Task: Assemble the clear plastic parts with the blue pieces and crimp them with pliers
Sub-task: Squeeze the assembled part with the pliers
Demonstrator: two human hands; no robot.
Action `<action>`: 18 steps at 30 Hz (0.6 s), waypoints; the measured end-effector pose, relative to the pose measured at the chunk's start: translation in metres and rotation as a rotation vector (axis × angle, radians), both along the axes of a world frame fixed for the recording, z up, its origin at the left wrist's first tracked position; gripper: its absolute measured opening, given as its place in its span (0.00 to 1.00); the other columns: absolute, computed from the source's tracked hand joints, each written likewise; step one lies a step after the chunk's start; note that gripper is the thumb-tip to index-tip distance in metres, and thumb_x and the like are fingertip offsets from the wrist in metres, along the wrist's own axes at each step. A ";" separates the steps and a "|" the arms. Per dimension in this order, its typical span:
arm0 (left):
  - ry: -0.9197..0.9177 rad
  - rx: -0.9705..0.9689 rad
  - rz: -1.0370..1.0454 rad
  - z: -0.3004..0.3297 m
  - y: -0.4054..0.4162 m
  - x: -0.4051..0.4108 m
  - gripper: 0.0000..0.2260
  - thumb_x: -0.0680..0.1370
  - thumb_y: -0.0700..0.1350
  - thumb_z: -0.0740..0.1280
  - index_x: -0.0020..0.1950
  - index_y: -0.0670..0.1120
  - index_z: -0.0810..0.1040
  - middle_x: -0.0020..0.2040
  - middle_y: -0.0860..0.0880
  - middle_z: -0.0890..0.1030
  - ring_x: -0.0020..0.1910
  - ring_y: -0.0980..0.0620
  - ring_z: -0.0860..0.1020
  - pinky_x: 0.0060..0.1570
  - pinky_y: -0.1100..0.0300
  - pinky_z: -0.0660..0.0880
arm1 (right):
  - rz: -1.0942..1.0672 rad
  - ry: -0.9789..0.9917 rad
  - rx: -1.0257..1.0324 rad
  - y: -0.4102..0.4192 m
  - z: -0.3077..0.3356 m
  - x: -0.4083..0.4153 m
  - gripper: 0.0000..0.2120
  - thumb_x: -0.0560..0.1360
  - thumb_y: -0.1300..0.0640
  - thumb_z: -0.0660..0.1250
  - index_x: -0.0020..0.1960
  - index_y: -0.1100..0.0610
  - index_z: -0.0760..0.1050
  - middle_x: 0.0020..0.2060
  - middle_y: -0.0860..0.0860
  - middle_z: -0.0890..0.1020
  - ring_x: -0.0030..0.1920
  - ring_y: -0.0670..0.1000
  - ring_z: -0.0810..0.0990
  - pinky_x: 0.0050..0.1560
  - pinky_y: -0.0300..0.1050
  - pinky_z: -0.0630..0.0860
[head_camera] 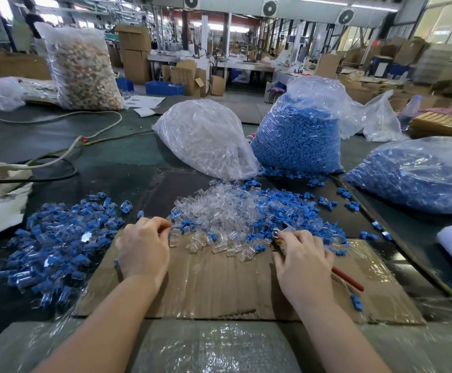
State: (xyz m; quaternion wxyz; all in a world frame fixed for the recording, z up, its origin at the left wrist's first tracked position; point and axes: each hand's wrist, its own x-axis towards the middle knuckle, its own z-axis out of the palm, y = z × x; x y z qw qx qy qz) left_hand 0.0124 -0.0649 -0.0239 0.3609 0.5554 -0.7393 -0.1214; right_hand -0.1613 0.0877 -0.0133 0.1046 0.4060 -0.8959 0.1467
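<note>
A heap of clear plastic parts (216, 208) lies in the middle of the table, with loose blue pieces (286, 208) scattered to its right. A pile of joined clear-and-blue parts (55, 238) lies at the left. My left hand (142, 247) rests on the cardboard sheet (219, 281), its fingertips curled at the near edge of the clear heap; what they pinch is hidden. My right hand (304, 261) grips red-handled pliers (347, 278), whose metal jaws (286, 228) point toward the blue pieces.
Behind the heaps stand a bag of clear parts (206, 138) and a bag of blue pieces (300, 135). Another blue-filled bag (418, 176) lies at the right. A white cable (58, 154) and cloth sit at the left. One blue piece (357, 302) lies near my right wrist.
</note>
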 end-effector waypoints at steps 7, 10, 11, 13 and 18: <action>-0.014 -0.018 -0.077 -0.005 0.012 -0.013 0.07 0.76 0.43 0.67 0.54 0.48 0.81 0.50 0.51 0.75 0.52 0.51 0.66 0.55 0.58 0.61 | 0.146 0.012 0.003 -0.014 -0.008 0.001 0.13 0.78 0.59 0.60 0.58 0.45 0.75 0.56 0.43 0.75 0.59 0.49 0.69 0.63 0.50 0.59; 0.092 -0.006 -0.353 0.002 0.028 -0.028 0.07 0.75 0.41 0.68 0.52 0.46 0.81 0.45 0.54 0.75 0.47 0.56 0.70 0.49 0.65 0.67 | 0.170 0.036 0.031 -0.017 -0.011 0.001 0.11 0.78 0.58 0.60 0.55 0.45 0.75 0.53 0.42 0.76 0.58 0.49 0.70 0.60 0.49 0.58; 0.096 0.014 -0.453 0.003 0.034 -0.033 0.07 0.75 0.40 0.68 0.52 0.46 0.81 0.45 0.54 0.76 0.45 0.57 0.72 0.48 0.64 0.71 | 0.171 0.042 0.037 -0.018 -0.012 0.001 0.09 0.78 0.57 0.60 0.53 0.45 0.75 0.52 0.42 0.77 0.57 0.48 0.70 0.59 0.48 0.57; 0.058 0.039 -0.593 0.001 0.045 -0.044 0.07 0.75 0.42 0.68 0.53 0.47 0.80 0.45 0.56 0.76 0.43 0.61 0.74 0.48 0.70 0.72 | 0.165 0.038 0.038 -0.021 -0.014 0.001 0.08 0.78 0.56 0.59 0.52 0.45 0.73 0.51 0.42 0.77 0.55 0.48 0.70 0.55 0.46 0.54; 0.009 0.062 -0.612 -0.009 0.060 -0.066 0.08 0.75 0.47 0.69 0.53 0.49 0.79 0.44 0.58 0.73 0.44 0.59 0.72 0.46 0.74 0.65 | 0.152 0.034 -0.012 -0.023 -0.021 0.005 0.09 0.79 0.56 0.55 0.55 0.47 0.72 0.52 0.44 0.76 0.56 0.49 0.72 0.52 0.45 0.55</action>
